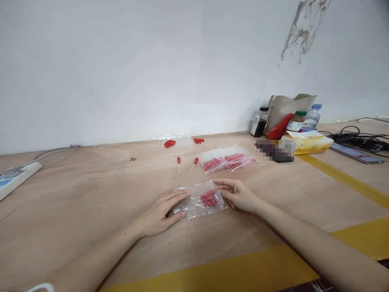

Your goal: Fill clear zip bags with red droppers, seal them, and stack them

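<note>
Yellow tape (pixel 212 269) on tabletop (pixel 91 194). Left hand (pixel 159 213), spread, on bag (pixel 194 211) of droppers (pixel 208 198); right hand (pixel 241 196), clasping its other end.

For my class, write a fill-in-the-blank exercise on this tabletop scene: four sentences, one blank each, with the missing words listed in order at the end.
1. Between the left hand and the right hand lies a clear bag holding droppers with ____ bulbs.
2. Just beyond that bag, ____ loose droppers lie on the table.
3. The jar beside the blue-capped bottle has a ____ cap.
4. As seen here, the phone lies to the ____ of the yellow pack.

Missing words: red; two; green; right.
</note>
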A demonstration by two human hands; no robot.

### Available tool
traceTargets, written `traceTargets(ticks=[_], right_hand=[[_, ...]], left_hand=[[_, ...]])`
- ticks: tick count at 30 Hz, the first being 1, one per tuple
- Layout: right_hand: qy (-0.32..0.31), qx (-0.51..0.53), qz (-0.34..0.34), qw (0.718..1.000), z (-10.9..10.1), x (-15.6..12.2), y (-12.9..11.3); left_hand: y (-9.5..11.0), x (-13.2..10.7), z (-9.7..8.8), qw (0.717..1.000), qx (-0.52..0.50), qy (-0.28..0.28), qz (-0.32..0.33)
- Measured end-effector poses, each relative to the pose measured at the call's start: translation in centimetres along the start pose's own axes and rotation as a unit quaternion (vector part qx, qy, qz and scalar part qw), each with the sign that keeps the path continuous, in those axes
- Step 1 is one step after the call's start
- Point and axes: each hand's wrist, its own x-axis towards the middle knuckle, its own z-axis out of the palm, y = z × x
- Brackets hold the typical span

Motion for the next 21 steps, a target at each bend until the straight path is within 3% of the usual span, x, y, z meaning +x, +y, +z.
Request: traceTargets(ticks=[4,8,11,14,16,18,21], right_hand=[[-0.03,0.005,0.013,0.999,-0.2,-0.2,-0.2],[0.057,-0.08,-0.04,0.994,-1.0,0.4,-0.1],[0.132,-0.197,-0.145,0.961,-1.2,1.6,-0.9],[0.13,-0.341,-0.184,0.913,-0.4,3.9,-2.8],[0.135,-0.417,-0.146,0.887,0.7,6.2,-4.0],[0.159,-0.467,-0.062,0.868,1.9,8.9,-4.8],[0.156,-0.479,-0.006,0.864,3.5,12.8,-5.2]], left_hand=[[-0.1,0.0,0.1,1.0,-0.007,0.006,0.003],[-0.3,0.0,0.2,1.0,-0.006,-0.003,0.006],[-0.4,0.0,0.2,1.0,-0.01,-0.005,0.003],[-0.5,-0.1,0.2,1.0,-0.023,0.003,0.006],[-0.4,-0.1,0.2,0.999,-0.03,0.006,0.007],[-0.4,-0.1,0.2,0.999,-0.036,0.006,0.007],[-0.3,-0.1,0.3,0.999,-0.045,0.006,0.009]])
